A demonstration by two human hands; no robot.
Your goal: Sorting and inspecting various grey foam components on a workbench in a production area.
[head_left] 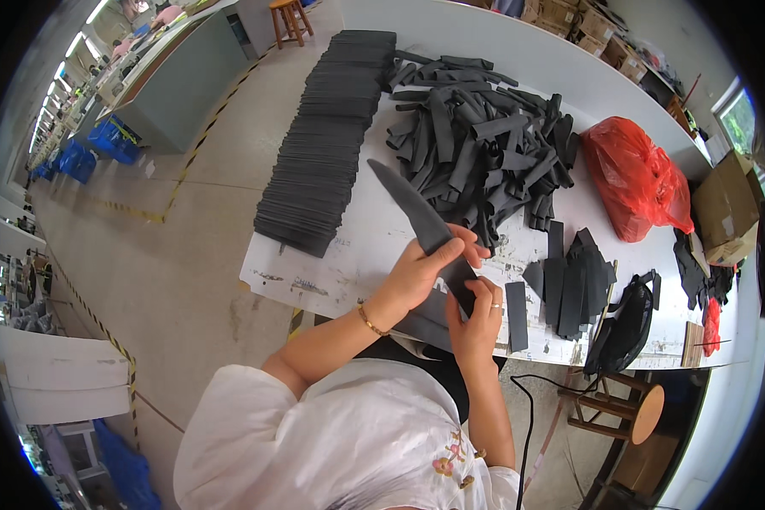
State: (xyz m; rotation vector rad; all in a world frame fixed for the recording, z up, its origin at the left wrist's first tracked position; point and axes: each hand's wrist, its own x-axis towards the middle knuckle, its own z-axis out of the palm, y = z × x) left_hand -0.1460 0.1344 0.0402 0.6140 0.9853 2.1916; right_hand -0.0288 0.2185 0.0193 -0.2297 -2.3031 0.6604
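Observation:
A long dark grey fabric strip (pixel 415 208) slants across in front of me, its far end rising free over the white table. My left hand (pixel 423 270) grips it near the middle, thumb on top and fingers behind. At the strip's near end, my right hand (pixel 478 319) pinches it with bent fingers. More dark fabric (pixel 425 321) lies beneath my hands at the table's near edge. Beyond them is a loose heap of similar strips (pixel 476 144). To the left, a long row of neatly layered dark pieces (pixel 327 136) runs away from me.
On the white table (pixel 289 276), flat dark pieces (pixel 569 285) lie right of my hands. A red plastic bag (pixel 633 174) and a black bag (pixel 627 327) are farther right. A wooden stool (pixel 625 410) and black cable (pixel 531 416) are at the lower right. Cardboard box (pixel 729 208) at far right.

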